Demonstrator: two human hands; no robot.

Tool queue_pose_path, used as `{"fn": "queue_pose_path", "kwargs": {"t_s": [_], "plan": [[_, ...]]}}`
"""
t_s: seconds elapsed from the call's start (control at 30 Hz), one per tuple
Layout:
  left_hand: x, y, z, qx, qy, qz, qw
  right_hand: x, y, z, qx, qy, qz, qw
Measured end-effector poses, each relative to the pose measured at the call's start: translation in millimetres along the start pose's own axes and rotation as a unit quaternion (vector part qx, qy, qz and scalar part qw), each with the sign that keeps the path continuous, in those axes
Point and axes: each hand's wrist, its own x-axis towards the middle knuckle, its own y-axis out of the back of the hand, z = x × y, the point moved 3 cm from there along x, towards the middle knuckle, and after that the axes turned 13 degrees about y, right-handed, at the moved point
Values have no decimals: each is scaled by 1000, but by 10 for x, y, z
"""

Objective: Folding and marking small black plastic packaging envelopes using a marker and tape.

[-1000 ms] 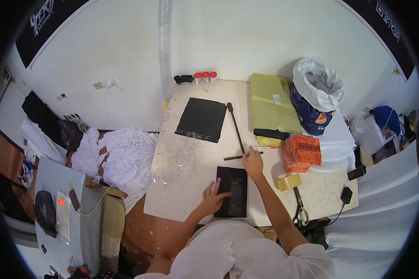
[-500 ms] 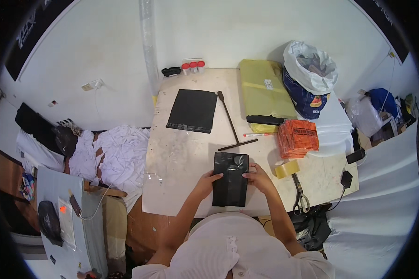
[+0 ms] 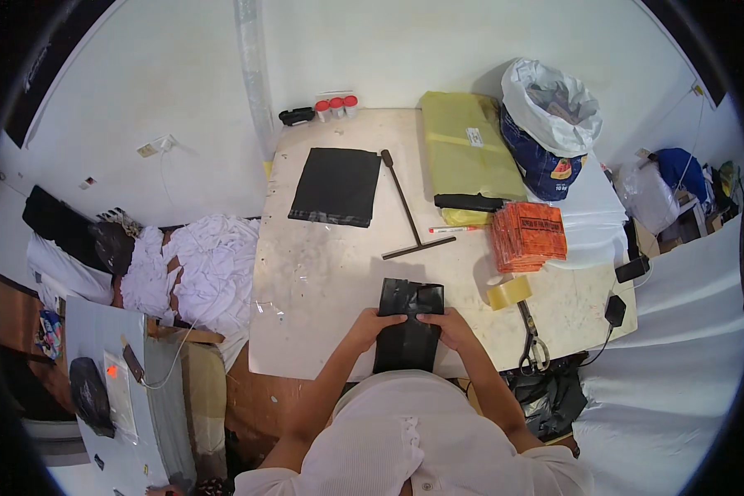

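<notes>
A black plastic packet (image 3: 408,345), flat and oblong with a glossy surface, is held upright-to-me at the table's near edge, close to my body. My left hand (image 3: 374,327) grips its left side, thumb pressed on top. On the right side my right hand (image 3: 450,326) holds it the same way, the thumb tips close together over the middle. The fingers beneath the packet are hidden. Beyond it lies a T-shaped metal tool (image 3: 404,201). A pile of flat black plastic bags (image 3: 336,187) lies farther left.
To the right are orange packets (image 3: 531,237), a tape roll (image 3: 510,292), scissors (image 3: 534,347) and a marker (image 3: 453,229). Behind stand a yellow-wrapped bundle (image 3: 469,149) and an open sack (image 3: 546,157). Red-lidded jars (image 3: 336,107) line the wall. White cloth (image 3: 215,264) is heaped left of the table.
My hands have shifted slightly inward over the packet, thumbs nearer each other. The packet's near end has come closer to my body, and its far part looks bent up. The view has tilted slightly.
</notes>
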Motion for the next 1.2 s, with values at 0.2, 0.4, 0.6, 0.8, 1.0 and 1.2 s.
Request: {"fn": "queue_pose_path", "kwargs": {"t_s": [0.2, 0.4, 0.6, 0.8, 1.0, 1.2], "plan": [[2, 5, -10, -27, -13, 37, 999, 9, 124, 27, 34, -25, 8, 999], [-14, 19, -17, -27, 17, -25, 999, -12, 292, 54, 45, -68, -7, 997], [-129, 22, 61, 68, 71, -39, 994, -68, 454, 79, -54, -83, -74, 992], [-85, 186, 76, 139, 63, -35, 988, -104, 421, -5, -57, -35, -71, 995], [-157, 149, 163, 224, 0, -60, 973, -78, 657, 114, -46, 15, -92, 995], [27, 371, 98, 240, -70, -85, 965, -70, 589, -7, -121, 25, -137, 983]]}}
